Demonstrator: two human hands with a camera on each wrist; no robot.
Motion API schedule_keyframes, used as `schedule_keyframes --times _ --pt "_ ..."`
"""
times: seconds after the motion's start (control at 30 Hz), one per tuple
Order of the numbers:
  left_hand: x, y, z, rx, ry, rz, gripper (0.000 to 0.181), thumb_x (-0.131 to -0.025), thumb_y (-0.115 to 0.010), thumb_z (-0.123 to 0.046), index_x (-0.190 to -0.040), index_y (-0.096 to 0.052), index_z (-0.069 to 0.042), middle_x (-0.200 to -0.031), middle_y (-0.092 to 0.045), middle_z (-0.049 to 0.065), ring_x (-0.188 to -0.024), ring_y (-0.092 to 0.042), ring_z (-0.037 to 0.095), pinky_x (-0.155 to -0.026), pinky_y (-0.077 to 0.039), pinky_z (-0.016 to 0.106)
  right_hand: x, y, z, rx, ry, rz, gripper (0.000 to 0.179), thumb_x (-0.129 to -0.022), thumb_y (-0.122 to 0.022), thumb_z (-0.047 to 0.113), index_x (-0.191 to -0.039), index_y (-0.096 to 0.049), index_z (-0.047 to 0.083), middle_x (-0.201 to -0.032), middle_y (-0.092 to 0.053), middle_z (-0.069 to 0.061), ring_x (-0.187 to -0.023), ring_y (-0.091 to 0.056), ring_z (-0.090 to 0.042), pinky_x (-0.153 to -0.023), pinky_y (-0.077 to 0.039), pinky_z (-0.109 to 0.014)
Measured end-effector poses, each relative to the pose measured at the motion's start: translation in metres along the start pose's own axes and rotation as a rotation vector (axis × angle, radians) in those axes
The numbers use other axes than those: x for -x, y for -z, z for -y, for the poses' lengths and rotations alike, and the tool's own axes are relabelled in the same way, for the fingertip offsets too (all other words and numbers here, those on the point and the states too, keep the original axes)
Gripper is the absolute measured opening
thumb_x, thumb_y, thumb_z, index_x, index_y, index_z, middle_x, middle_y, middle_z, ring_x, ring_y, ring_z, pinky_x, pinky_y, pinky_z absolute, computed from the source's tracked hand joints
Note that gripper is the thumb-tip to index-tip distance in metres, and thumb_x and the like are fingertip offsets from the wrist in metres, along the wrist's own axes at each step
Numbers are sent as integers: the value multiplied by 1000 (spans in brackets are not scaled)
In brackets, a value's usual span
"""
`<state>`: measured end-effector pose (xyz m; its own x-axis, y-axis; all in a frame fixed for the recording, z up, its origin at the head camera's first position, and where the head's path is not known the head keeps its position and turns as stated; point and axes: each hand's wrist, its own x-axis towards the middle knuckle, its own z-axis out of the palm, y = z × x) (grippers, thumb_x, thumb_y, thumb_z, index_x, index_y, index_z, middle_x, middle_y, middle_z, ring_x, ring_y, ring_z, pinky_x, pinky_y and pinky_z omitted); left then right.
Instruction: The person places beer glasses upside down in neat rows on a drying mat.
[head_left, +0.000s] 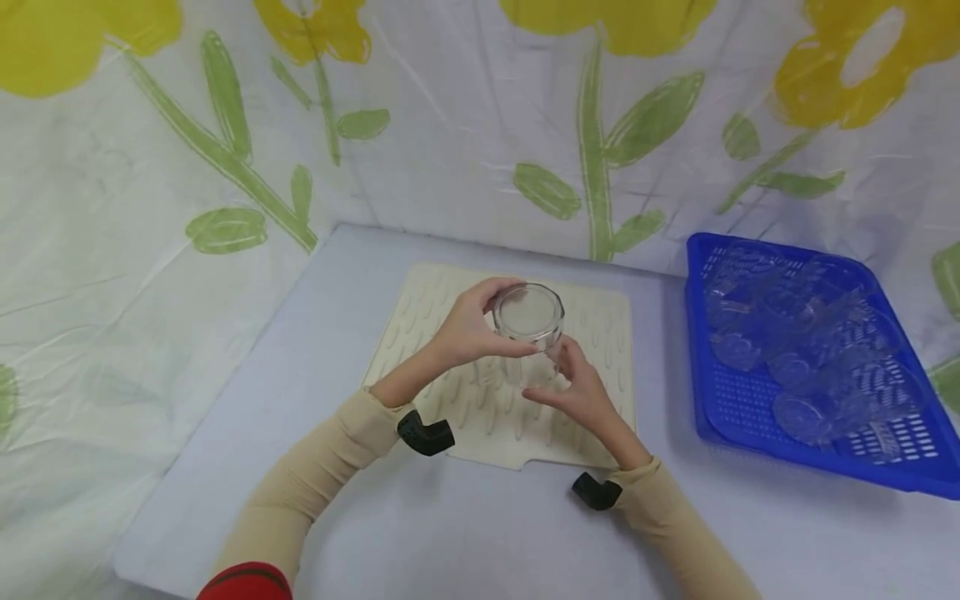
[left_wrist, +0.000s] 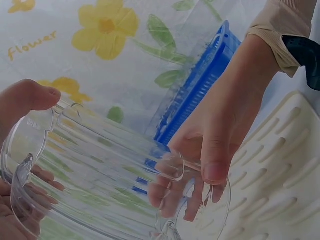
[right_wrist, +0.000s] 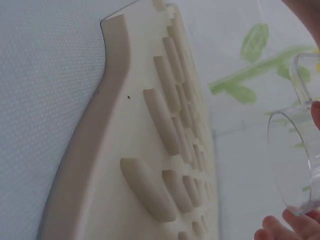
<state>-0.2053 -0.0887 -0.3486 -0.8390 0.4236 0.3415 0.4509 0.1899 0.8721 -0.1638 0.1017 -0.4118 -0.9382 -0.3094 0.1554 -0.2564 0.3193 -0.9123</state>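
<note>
A clear glass mug (head_left: 528, 312) is held bottom-up above a cream ridged drying mat (head_left: 468, 417). My left hand (head_left: 472, 329) grips it round the thick base, thumb on one side and fingers on the other. Lower down, my right hand (head_left: 573, 387) has its thumb and fingers about the mouth end. In the left wrist view, fingers of the right hand (left_wrist: 215, 130) show through the glass near the rim. The mug's open rim and a handle (right_wrist: 299, 75) appear at the right of the right wrist view, partly cut off.
At the right of the white table (head_left: 480, 533) stands a blue plastic basket (head_left: 742, 408) with several clear glasses (head_left: 802, 358) in it. A white sheet (head_left: 450, 167) printed with yellow flowers hangs behind the table.
</note>
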Motion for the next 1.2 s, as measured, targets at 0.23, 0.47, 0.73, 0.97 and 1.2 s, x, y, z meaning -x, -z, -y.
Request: schedule_keyframes --times 0.23,0.47,0.73,0.97,1.2 --pt "-6 8 3 -51 -26 -60 72 -59 -82 -9 -122 -48 3 -117 -51 12 -105 -48 20 -89 -39 32 -2 7 -3 -9 33 -1 84 -69 -75 0 -135 -24 -3 -138 -30 -20 -125 -29 -33 -98 -27 -46" --pt "-15 34 4 -105 7 -117 72 -60 -82 -11 -123 -48 2 -119 -50 12 -108 -47 21 -90 -38 30 4 19 -9 -40 23 -11 82 -71 -73 -3 -136 -23 -4 -139 -26 -21 -124 -29 -35 -98 -24 -49" --pt "-25 68 7 -160 66 -168 74 -61 -82 -10 -124 -46 1 -118 -51 13 -105 -50 22 -85 -42 33 12 31 -18 -60 34 -55 76 -75 -68 -6 -135 -22 -6 -139 -25 -23 -122 -31 -39 -97 -25 -51" --pt "-31 83 27 -232 142 -197 74 -63 -81 -15 -126 -46 0 -123 -48 13 -109 -47 24 -88 -39 34 23 34 -43 -165 -1 -64 73 -78 -65 -6 -136 -22 -3 -141 -23 -19 -124 -29 -35 -100 -22 -48" --pt "-33 89 36 -223 195 -229 73 -66 -79 -15 -128 -44 1 -128 -44 15 -115 -41 26 -92 -36 35 43 31 -66 -258 -32 -71 70 -79 -62 -8 -135 -20 -6 -141 -22 -21 -124 -28 -36 -100 -19 -49"
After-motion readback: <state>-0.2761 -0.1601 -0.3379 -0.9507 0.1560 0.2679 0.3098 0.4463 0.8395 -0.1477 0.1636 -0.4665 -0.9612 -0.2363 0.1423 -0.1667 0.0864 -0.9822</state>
